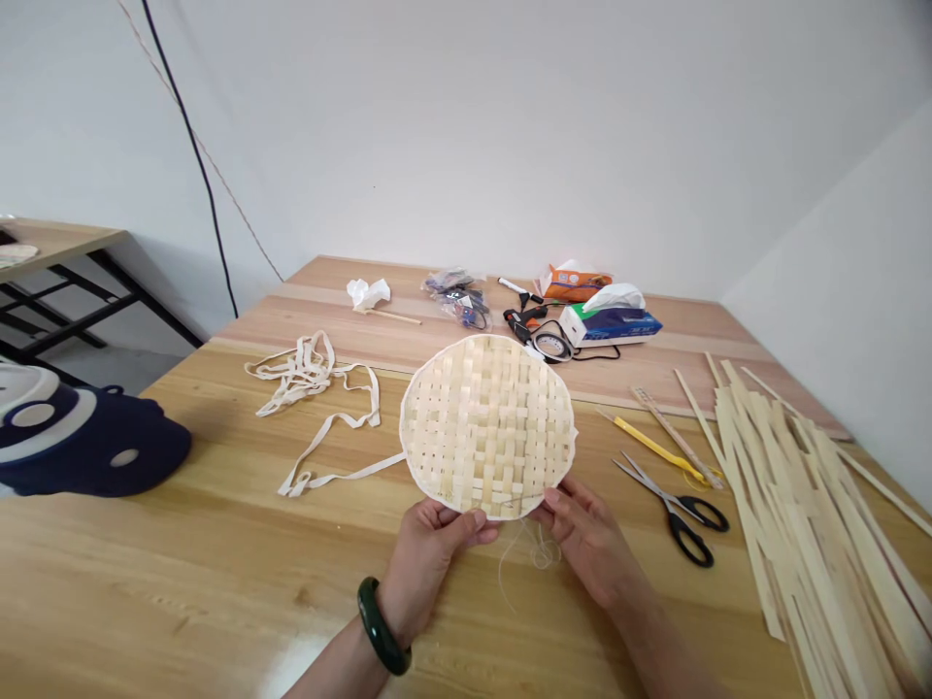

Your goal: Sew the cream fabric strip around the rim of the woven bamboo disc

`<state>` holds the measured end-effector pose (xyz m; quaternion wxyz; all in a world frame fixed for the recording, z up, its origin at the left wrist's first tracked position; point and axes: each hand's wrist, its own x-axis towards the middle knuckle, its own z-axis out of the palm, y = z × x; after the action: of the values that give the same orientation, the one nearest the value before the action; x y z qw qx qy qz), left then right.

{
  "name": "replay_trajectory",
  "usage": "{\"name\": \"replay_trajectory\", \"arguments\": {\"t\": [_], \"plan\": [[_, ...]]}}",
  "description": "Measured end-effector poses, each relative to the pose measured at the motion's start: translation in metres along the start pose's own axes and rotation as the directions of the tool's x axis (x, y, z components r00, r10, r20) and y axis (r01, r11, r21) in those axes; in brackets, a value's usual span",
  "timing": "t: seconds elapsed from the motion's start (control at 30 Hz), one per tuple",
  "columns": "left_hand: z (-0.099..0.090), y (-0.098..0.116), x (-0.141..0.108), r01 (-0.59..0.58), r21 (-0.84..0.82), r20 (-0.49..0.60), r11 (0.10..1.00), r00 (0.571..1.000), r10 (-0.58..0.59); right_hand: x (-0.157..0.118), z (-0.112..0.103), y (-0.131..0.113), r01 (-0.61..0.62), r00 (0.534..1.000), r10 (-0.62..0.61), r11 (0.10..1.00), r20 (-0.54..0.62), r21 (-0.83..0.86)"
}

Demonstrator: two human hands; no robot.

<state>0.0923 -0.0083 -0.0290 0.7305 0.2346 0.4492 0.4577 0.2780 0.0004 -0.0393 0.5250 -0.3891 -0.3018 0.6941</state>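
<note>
A round woven bamboo piece (487,427), edged with white tape, is held up in front of me over the wooden table. My left hand (429,549), with a dark green bangle on its wrist, pinches the lower edge, thumb in front. My right hand (586,534) grips the lower right edge between thumb and fingers. Thin thread (543,551) hangs in loops below the rim, between my hands. From the piece's left side a white fabric tape (364,473) runs out to a loose tangle on the table.
Black-handled scissors (677,510), a yellow tool (655,447) and many bamboo strips (815,524) lie on the right. Behind are a glue gun (525,320), a tape roll (551,346), tissue packs (612,320) and a plastic bag (458,296). A dark blue object (94,437) is at left.
</note>
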Motion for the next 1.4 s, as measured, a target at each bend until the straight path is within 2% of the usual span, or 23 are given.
{"name": "replay_trajectory", "arguments": {"t": [0.3,0.6,0.73,0.87,0.93,1.1,1.2,1.27,1.4], "plan": [[-0.003,0.002,-0.001,0.013,-0.057,-0.026,0.998,1.000,-0.014,0.002,-0.001,-0.001,0.028,0.998,-0.027,0.999,0.052,-0.019],[-0.008,0.004,-0.005,0.026,-0.073,-0.067,0.997,0.997,-0.030,0.007,-0.010,-0.006,0.044,0.999,-0.045,0.998,-0.011,-0.049],[-0.008,0.007,-0.012,0.031,-0.094,-0.085,0.995,0.996,-0.039,0.009,-0.015,-0.012,0.083,0.989,-0.100,0.983,-0.104,-0.164],[-0.013,0.011,-0.020,0.056,-0.130,-0.109,0.990,0.992,-0.070,0.006,-0.020,-0.027,0.135,0.939,-0.220,0.942,-0.263,-0.307],[-0.014,0.011,-0.025,0.068,-0.160,-0.122,0.985,0.989,-0.088,0.001,-0.019,-0.038,0.129,0.928,-0.253,0.907,-0.273,-0.401],[-0.010,0.001,-0.039,0.110,-0.256,-0.152,0.960,0.976,-0.153,-0.016,-0.009,-0.054,0.098,0.947,-0.257,0.804,-0.194,-0.587],[-0.008,-0.004,-0.044,0.184,-0.279,-0.094,0.942,0.971,-0.218,-0.028,0.002,-0.050,0.103,0.939,-0.292,0.741,-0.181,-0.664],[-0.012,-0.001,-0.047,0.277,-0.260,-0.007,0.925,0.957,-0.289,-0.037,0.010,-0.046,0.139,0.919,-0.357,0.694,-0.169,-0.707],[-0.037,0.015,-0.057,0.439,-0.069,0.182,0.896,0.889,-0.421,-0.060,0.023,-0.040,0.230,0.859,-0.486,0.646,-0.160,-0.728]]}}
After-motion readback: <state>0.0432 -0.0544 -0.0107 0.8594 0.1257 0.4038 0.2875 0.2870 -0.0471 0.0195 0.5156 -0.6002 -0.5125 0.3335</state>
